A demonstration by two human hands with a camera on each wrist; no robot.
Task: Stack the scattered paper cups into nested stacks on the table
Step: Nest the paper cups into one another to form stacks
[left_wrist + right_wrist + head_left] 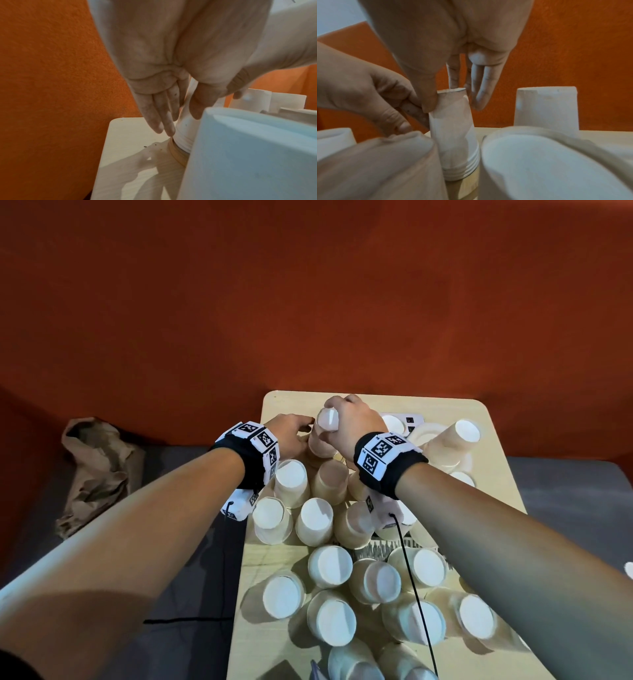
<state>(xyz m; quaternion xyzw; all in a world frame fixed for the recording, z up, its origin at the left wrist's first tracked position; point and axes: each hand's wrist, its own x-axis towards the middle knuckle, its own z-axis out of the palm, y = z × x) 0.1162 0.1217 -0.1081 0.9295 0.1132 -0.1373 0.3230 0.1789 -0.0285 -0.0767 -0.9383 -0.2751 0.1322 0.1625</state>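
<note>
A nested stack of upside-down white paper cups (320, 445) stands at the far middle of the light wooden table (291, 402). My right hand (337, 419) grips the stack's top from above, thumb on one side and fingers on the other (453, 106). My left hand (306, 428) holds the stack's left side between thumb and fingers (182, 124). Several rims show at the stack's foot (464, 170), which sits on a tan ring (178, 154). Loose upside-down cups (330, 565) crowd the table nearer to me.
A second, leaning cup stack (452, 443) stands at the far right beside a white power strip (406, 421). A black cable (414, 577) runs from my right wrist across the cups. A crumpled brown paper bag (96, 470) lies off the table to the left.
</note>
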